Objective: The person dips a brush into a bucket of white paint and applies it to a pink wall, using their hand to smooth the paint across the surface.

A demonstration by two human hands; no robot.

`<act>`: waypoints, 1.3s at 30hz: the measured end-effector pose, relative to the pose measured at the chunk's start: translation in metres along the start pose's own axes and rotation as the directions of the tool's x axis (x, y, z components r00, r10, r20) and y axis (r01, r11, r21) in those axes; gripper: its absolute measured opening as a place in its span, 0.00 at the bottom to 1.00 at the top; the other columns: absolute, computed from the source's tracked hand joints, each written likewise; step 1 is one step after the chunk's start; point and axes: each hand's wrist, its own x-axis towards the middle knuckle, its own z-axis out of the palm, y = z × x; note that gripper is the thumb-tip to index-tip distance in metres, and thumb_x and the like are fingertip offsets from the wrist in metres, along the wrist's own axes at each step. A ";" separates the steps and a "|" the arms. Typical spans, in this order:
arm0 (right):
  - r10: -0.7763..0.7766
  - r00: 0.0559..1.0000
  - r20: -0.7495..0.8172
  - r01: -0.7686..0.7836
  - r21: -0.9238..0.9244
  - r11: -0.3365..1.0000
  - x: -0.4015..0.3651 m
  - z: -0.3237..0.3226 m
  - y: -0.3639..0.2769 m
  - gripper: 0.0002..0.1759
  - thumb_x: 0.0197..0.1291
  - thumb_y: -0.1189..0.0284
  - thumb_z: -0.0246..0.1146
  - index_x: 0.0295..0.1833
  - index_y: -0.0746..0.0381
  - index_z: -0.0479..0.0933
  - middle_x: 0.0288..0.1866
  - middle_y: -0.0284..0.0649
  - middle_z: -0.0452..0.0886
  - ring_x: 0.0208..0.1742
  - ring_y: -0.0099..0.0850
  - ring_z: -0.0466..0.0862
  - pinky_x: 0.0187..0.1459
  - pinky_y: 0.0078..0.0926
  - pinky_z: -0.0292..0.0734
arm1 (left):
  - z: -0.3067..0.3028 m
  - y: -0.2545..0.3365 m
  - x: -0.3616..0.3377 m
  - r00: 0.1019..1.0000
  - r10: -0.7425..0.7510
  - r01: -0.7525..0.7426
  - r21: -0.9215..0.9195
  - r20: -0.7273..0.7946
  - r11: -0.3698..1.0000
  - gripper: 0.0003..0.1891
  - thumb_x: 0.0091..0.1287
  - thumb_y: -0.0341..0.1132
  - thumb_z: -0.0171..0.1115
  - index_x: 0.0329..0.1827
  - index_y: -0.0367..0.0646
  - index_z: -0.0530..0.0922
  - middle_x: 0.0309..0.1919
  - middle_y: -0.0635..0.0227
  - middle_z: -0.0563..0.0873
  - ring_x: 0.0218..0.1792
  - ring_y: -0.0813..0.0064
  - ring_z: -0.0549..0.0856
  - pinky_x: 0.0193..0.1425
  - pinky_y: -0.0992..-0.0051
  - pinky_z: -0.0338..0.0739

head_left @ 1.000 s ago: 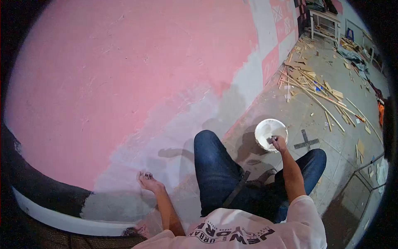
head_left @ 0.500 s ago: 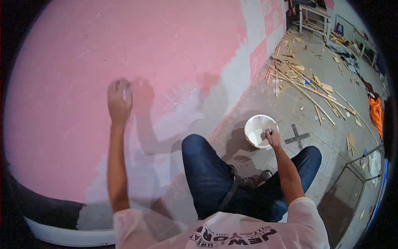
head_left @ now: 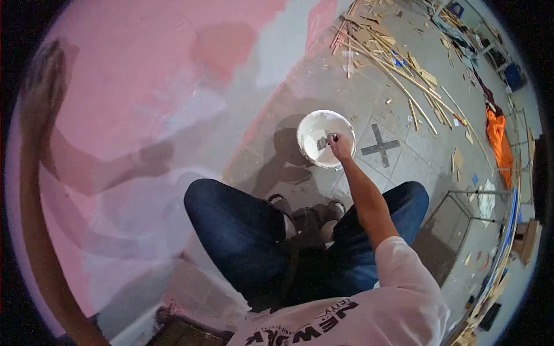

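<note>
My right hand (head_left: 340, 145) is closed around a small flat paintbrush (head_left: 322, 143), its greyish head down inside a white bucket (head_left: 307, 151). White paint coats the inside of the bucket, which stands on the floor before my knees. Far to the left, my left hand (head_left: 43, 92) is raised at the wall (head_left: 138, 75) with the fingers stretched out and nothing visible in them. Pink covers much of that wall, and whitish paint spreads over its lower part.
Thin wooden strips and scraps (head_left: 398, 63) lie scattered on the tiled floor ahead. A dark taped cross (head_left: 380, 146) marks the floor right of the bucket. Orange cloth (head_left: 498, 144) lies farther right, and a metal frame (head_left: 473, 216) stands near my right knee.
My view has turned right and down, so the wall and bucket sit farther left. The right hand still holds the paintbrush in the bucket; the left hand's fingers look straighter.
</note>
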 end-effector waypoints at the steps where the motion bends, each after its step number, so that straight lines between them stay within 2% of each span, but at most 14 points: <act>1: 0.017 1.000 -0.001 -0.017 -0.031 0.999 0.009 0.013 0.013 0.19 0.68 0.57 0.65 0.42 0.63 0.88 0.35 0.54 0.88 0.38 0.53 0.90 0.43 0.47 0.82 | 0.000 -0.005 0.002 1.000 0.011 -0.011 0.004 -0.023 1.000 0.23 0.78 0.41 0.56 0.74 0.50 0.72 0.78 0.63 0.73 0.76 0.57 0.71 0.80 0.51 0.60; 6: 0.038 0.999 -0.024 -0.042 -0.172 0.984 0.021 0.048 0.023 0.17 0.67 0.58 0.65 0.43 0.61 0.90 0.35 0.54 0.89 0.37 0.51 0.90 0.42 0.47 0.82 | -0.009 0.002 0.027 0.984 0.064 -0.050 0.086 -0.169 0.995 0.20 0.80 0.52 0.54 0.68 0.56 0.77 0.72 0.67 0.79 0.66 0.55 0.79 0.65 0.50 0.70; 9: 0.075 0.997 0.006 -0.072 -0.238 0.969 0.030 0.074 0.042 0.17 0.67 0.58 0.65 0.43 0.60 0.90 0.35 0.55 0.88 0.38 0.53 0.90 0.43 0.49 0.83 | -0.005 -0.002 0.028 0.982 0.082 -0.071 0.074 -0.171 0.995 0.21 0.79 0.54 0.54 0.67 0.54 0.77 0.71 0.69 0.80 0.65 0.55 0.79 0.65 0.51 0.70; 13: 0.091 0.996 -0.014 -0.090 -0.319 0.943 0.030 0.101 0.062 0.16 0.67 0.58 0.65 0.43 0.59 0.90 0.36 0.54 0.89 0.39 0.54 0.89 0.45 0.51 0.83 | 0.004 -0.009 0.017 0.991 0.067 -0.043 0.202 -0.112 0.978 0.28 0.78 0.59 0.53 0.71 0.51 0.75 0.67 0.63 0.80 0.62 0.51 0.79 0.62 0.52 0.70; 16: 0.102 0.995 -0.001 -0.098 -0.279 0.955 0.023 0.104 0.061 0.16 0.67 0.58 0.65 0.44 0.59 0.89 0.37 0.53 0.89 0.40 0.55 0.89 0.45 0.51 0.83 | 0.000 -0.012 0.020 0.977 0.155 -0.130 0.168 -0.148 0.977 0.29 0.78 0.59 0.53 0.73 0.51 0.74 0.66 0.59 0.79 0.62 0.51 0.78 0.61 0.52 0.70; 19: 0.185 0.980 0.067 -0.156 -0.313 0.937 0.022 0.105 0.061 0.21 0.70 0.54 0.63 0.48 0.60 0.87 0.39 0.55 0.89 0.44 0.58 0.89 0.50 0.54 0.83 | -0.012 -0.002 0.020 0.998 0.013 -0.025 0.227 0.054 0.974 0.29 0.79 0.59 0.52 0.73 0.50 0.74 0.68 0.56 0.77 0.63 0.50 0.77 0.61 0.50 0.71; 22: 0.104 0.994 -0.040 -0.110 -0.202 0.973 0.017 0.109 0.067 0.20 0.67 0.55 0.66 0.40 0.63 0.88 0.36 0.54 0.89 0.40 0.54 0.89 0.45 0.51 0.82 | 0.008 -0.013 0.021 0.992 0.088 -0.063 0.241 -0.095 0.969 0.31 0.79 0.61 0.51 0.74 0.50 0.74 0.69 0.55 0.76 0.63 0.49 0.77 0.60 0.49 0.70; 25: 0.146 0.984 -0.100 -0.168 -0.268 0.949 0.017 0.095 0.066 0.25 0.71 0.52 0.63 0.41 0.65 0.87 0.35 0.54 0.88 0.39 0.52 0.89 0.45 0.49 0.82 | -0.001 -0.009 0.016 0.993 0.094 -0.076 0.239 -0.066 0.968 0.31 0.78 0.60 0.52 0.74 0.48 0.73 0.69 0.57 0.77 0.63 0.50 0.77 0.61 0.48 0.70; 28: 0.232 0.947 -0.222 -0.266 -0.135 0.954 0.025 0.068 0.062 0.30 0.76 0.48 0.59 0.42 0.67 0.87 0.35 0.50 0.89 0.38 0.47 0.89 0.45 0.45 0.81 | -0.021 0.005 0.023 0.994 0.037 -0.066 0.280 0.107 0.958 0.28 0.77 0.57 0.55 0.72 0.51 0.74 0.69 0.61 0.78 0.63 0.50 0.78 0.61 0.48 0.70; 31: 0.282 0.905 -0.317 -0.232 0.186 0.955 0.034 0.033 0.048 0.28 0.75 0.51 0.55 0.45 0.67 0.87 0.38 0.55 0.89 0.43 0.55 0.88 0.48 0.48 0.80 | -0.010 0.003 0.028 0.981 0.131 -0.110 0.144 -0.142 0.983 0.24 0.77 0.55 0.56 0.70 0.55 0.75 0.69 0.65 0.80 0.64 0.51 0.79 0.62 0.48 0.71; 32: 0.418 0.849 -0.324 -0.338 0.275 0.900 0.032 0.022 0.036 0.35 0.77 0.47 0.49 0.45 0.68 0.88 0.41 0.54 0.90 0.45 0.54 0.88 0.51 0.46 0.80 | -0.004 0.000 0.028 0.975 0.138 -0.112 0.154 -0.174 0.982 0.23 0.78 0.55 0.56 0.69 0.56 0.76 0.69 0.66 0.80 0.64 0.51 0.79 0.63 0.48 0.71; 35: 0.625 0.701 -0.344 -0.397 0.539 0.743 0.043 0.013 0.057 0.38 0.77 0.44 0.48 0.45 0.70 0.87 0.44 0.54 0.91 0.48 0.53 0.89 0.53 0.46 0.80 | 0.011 -0.006 0.026 0.960 0.120 -0.087 0.136 -0.254 0.987 0.21 0.78 0.54 0.56 0.67 0.58 0.76 0.69 0.69 0.81 0.65 0.52 0.80 0.64 0.48 0.71; 36: 0.654 0.657 -0.375 -0.427 0.531 0.732 0.042 0.010 0.061 0.39 0.77 0.43 0.49 0.46 0.70 0.87 0.43 0.55 0.91 0.47 0.52 0.89 0.53 0.47 0.80 | 0.011 -0.001 0.026 0.960 0.082 -0.060 0.092 -0.268 0.994 0.20 0.78 0.54 0.56 0.67 0.58 0.77 0.69 0.70 0.81 0.65 0.53 0.80 0.64 0.48 0.71; 39: 0.575 0.687 -0.443 -0.453 0.358 0.817 0.030 0.009 0.084 0.33 0.77 0.46 0.54 0.42 0.68 0.84 0.37 0.44 0.87 0.37 0.35 0.84 0.42 0.39 0.79 | -0.001 0.000 0.028 0.963 0.035 -0.042 -0.023 -0.267 0.999 0.20 0.78 0.53 0.57 0.66 0.59 0.77 0.69 0.72 0.82 0.66 0.52 0.80 0.64 0.47 0.71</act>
